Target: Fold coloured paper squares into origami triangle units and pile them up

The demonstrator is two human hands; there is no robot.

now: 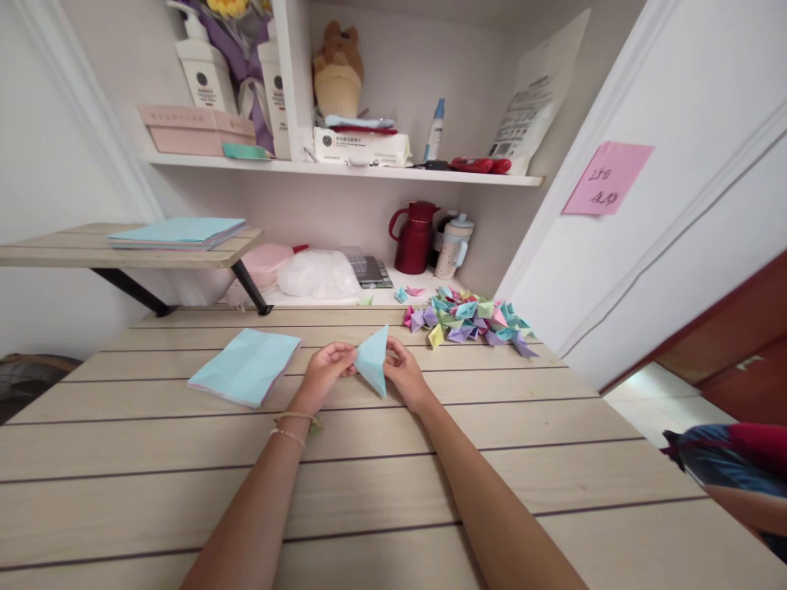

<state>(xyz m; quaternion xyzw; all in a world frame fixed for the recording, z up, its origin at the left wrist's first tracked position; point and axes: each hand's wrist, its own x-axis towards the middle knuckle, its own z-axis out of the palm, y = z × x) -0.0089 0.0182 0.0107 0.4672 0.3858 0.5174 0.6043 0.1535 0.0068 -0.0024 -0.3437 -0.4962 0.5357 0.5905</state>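
Right of the light-blue paper stack [246, 366], the left hand [327, 369] and right hand [406, 375] grip one folded blue sheet [372, 360] in their fingers; origami boats [470, 311] lie farther right of the stack.

Pale slatted-wood tabletop [522, 387] passable right of right hand [406, 374], square light-blue paper stack [247, 365] obstructing left, multicoloured folded-paper heap [467, 310] ahead-right

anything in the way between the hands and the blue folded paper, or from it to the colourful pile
Nothing visible separates the left hand or right hand from the blue folded paper: both touch it. Toward the colourful pile, only the right hand stands between.
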